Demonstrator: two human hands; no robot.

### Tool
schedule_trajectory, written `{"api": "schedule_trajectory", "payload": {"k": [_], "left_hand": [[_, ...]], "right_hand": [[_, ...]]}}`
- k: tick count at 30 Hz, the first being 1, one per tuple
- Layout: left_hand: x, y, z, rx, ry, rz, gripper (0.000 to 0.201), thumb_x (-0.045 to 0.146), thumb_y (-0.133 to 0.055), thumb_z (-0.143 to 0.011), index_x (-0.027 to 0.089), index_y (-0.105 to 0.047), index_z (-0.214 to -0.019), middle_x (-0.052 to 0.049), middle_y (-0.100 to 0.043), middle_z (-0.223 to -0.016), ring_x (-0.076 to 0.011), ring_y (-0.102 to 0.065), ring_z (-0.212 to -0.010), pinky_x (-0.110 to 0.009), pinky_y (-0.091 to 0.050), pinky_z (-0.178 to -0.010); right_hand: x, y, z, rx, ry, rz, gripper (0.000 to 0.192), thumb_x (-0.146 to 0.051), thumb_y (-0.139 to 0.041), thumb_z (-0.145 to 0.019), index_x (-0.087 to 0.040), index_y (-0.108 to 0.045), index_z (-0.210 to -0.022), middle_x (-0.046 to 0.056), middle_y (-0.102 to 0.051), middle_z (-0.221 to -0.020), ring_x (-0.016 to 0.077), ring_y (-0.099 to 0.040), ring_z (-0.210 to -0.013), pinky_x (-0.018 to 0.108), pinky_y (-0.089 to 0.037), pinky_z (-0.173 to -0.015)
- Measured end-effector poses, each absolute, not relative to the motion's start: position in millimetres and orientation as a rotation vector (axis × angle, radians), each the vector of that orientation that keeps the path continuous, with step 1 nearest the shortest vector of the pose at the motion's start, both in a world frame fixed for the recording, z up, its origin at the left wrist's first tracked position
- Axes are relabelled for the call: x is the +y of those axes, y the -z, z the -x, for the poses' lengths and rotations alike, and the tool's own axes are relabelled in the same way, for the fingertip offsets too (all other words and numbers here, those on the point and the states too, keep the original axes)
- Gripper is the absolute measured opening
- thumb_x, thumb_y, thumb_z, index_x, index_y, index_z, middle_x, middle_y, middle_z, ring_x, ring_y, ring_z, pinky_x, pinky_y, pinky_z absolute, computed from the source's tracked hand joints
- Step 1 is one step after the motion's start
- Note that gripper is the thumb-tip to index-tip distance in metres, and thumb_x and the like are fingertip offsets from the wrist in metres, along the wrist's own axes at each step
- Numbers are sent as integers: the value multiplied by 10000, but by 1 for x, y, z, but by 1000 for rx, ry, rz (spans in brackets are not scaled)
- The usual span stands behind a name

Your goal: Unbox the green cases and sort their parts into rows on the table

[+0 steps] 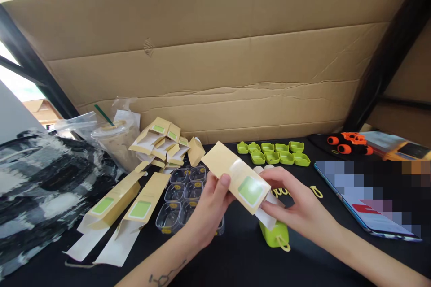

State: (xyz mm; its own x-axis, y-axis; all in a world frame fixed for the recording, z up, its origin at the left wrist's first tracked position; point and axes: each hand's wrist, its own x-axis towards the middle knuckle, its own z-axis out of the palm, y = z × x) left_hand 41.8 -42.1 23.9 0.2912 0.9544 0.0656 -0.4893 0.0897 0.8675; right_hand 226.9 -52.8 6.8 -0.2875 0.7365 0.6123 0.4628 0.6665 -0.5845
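Nearest us, our left hand (208,208) and right hand (296,208) share a kraft paper sleeve (235,175) with a green window, held just above the black worktop (242,255). Its long axis runs from upper left, far end free, down to lower right, where the right grip pinches the white flap; the left grip clasps the middle. A green case (274,235) lies just beneath, clear trays (183,197) beside it, green lids (274,152) beyond.

Matt kraft-paper box (235,174), glossy green plastic caps (273,153), creased corrugated cardboard wall (215,67)
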Motion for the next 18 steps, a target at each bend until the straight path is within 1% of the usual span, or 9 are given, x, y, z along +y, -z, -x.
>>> {"api": "schedule_trajectory", "payload": {"k": [2, 4, 6, 8, 10, 12, 14, 16, 18], "left_hand": [[-44, -24, -42, 575, -1103, -970, 444, 420, -751, -689, 210, -608, -1053, -100, -640, -1172, -291, -568, -1132, -427, -460, -951], [-44, -25, -43, 575, -1064, -971, 408, 346, -723, -741, 199, -598, -1100, -109, -642, -1179, -283, -581, -1116, -419, -465, -950], [-44, -26, -43, 615, -1070, -945, 364, 329, -665, -799, 173, -593, -1119, -122, -638, -1187, -272, -587, -1110, -403, -476, -942], [-42, -26, -43, 664, -1095, -927, 356, 327, -642, -820, 156, -583, -1126, -132, -633, -1195, -267, -595, -1098, -386, -501, -908], [-40, -26, -42, 691, -1115, -927, 381, 321, -643, -822, 163, -557, -1158, -130, -632, -1198, -260, -608, -1076, -372, -524, -867], [-39, -25, -42, 696, -1126, -932, 396, 323, -632, -832, 175, -533, -1185, -123, -629, -1208, -253, -612, -1071, -365, -533, -851], [-39, -24, -42, 690, -1119, -949, 403, 325, -638, -828, 180, -526, -1187, -118, -628, -1212, -253, -612, -1071, -368, -534, -853], [-40, -24, -42, 686, -1114, -980, 409, 321, -665, -806, 177, -539, -1167, -116, -642, -1190, -254, -619, -1059, -371, -532, -860], [-41, -24, -42, 690, -1118, -1011, 412, 317, -694, -778, 170, -557, -1138, -114, -663, -1151, -257, -632, -1033, -367, -533, -851]], "right_hand": [[-53, -7, -227, -1905, -379, 957, 292, -285, -585, -855, -270, -478, -1126, 47, -624, -994, 190, -643, -830, 329, -567, -719], [-51, -7, -228, -1898, -376, 970, 269, -264, -554, -872, -270, -483, -1132, 41, -632, -994, 181, -648, -822, 316, -569, -719], [-49, -5, -228, -1928, -378, 984, 265, -223, -497, -900, -277, -480, -1159, 40, -630, -1028, 182, -644, -885, 320, -562, -766], [-48, -3, -229, -1890, -332, 995, 330, -190, -463, -913, -284, -432, -1227, 55, -592, -1111, 191, -624, -966, 339, -553, -807], [-48, 0, -229, -1845, -191, 980, 347, -159, -480, -901, -296, -429, -1216, 73, -523, -1188, 206, -602, -1009, 367, -545, -820], [-50, 1, -229, -1872, 21, 974, 309, -114, -496, -879, -303, -500, -1125, 80, -456, -1250, 222, -589, -1001, 407, -536, -816], [-51, 0, -229, -1981, 142, 971, 309, -71, -470, -871, -296, -560, -1063, 84, -405, -1312, 238, -572, -1017, 426, -529, -806], [-53, -3, -229, -2064, 86, 906, 361, -39, -433, -868, -295, -573, -1082, 81, -360, -1361, 253, -527, -1105, 420, -523, -828], [-55, -4, -229, -2091, -42, 798, 398, -15, -417, -862, -309, -590, -1066, 54, -338, -1377, 251, -458, -1203, 401, -501, -880]]}}
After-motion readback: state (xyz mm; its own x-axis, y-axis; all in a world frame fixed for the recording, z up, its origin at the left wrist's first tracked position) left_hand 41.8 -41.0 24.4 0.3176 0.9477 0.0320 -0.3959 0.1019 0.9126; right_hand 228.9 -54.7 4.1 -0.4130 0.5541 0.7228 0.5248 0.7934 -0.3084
